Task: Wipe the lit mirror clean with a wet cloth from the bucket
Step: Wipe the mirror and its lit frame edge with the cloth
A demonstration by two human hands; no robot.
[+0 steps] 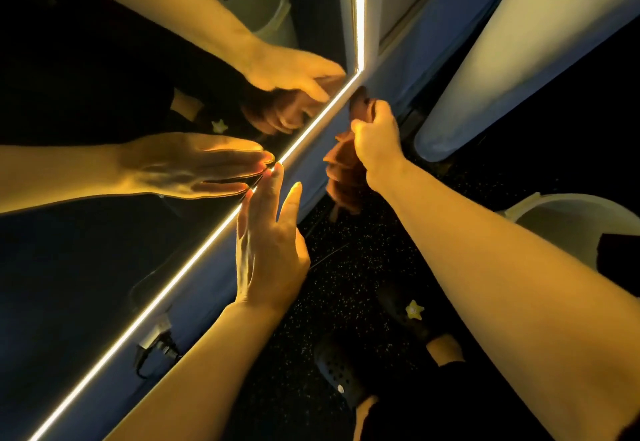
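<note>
The mirror [86, 267] fills the left of the view, with a bright light strip [194, 260] running along its lower and right edges. My left hand [270, 243] lies flat with straight fingers, its fingertips touching the lower lit edge. My right hand [375, 139] grips a brownish cloth [346, 181] near the mirror's bottom right corner; the cloth hangs down against the frame below the strip. Both hands are reflected in the glass. A white bucket [568, 222] stands at the right edge, partly cut off by my right forearm.
A dark speckled floor [346, 284] lies below, with my dark clogs [405, 316] carrying a yellow star charm. A pale cylindrical object [512, 59] leans at the upper right. A small plug and cable [156, 340] sit on the mirror frame at lower left.
</note>
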